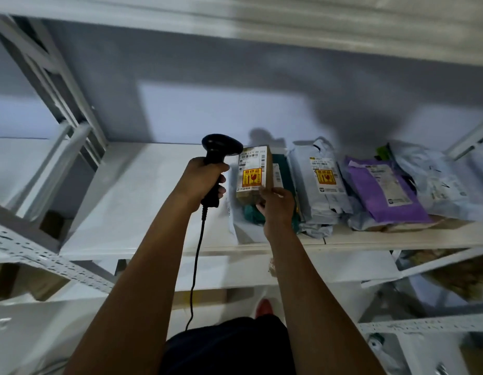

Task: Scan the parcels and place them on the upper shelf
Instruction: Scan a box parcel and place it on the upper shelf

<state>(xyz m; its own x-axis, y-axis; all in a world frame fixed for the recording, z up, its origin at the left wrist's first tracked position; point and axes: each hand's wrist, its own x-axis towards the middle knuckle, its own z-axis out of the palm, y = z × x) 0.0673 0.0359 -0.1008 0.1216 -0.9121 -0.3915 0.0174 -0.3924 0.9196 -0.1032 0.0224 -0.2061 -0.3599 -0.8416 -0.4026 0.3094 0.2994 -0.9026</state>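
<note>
My left hand [206,182] grips a black corded barcode scanner [218,155], its head level with the label of a small brown cardboard parcel [252,174]. My right hand [276,205] holds that parcel by its lower right corner, upright over the white shelf [143,207]. The parcel carries a white barcode label and a yellow-and-red fragile sticker. A teal parcel [282,163] lies behind it. To the right on the same shelf lie a grey mailer bag [320,185], a purple mailer bag [383,190] and a pale grey bag [435,182].
White metal racking uprights [53,85] stand at the left and a perforated rail [45,258] crosses the lower left. Another shelf board [235,14] runs overhead. Lower shelves hold brown boxes [199,297]. The scanner cable [195,269] hangs down between my arms.
</note>
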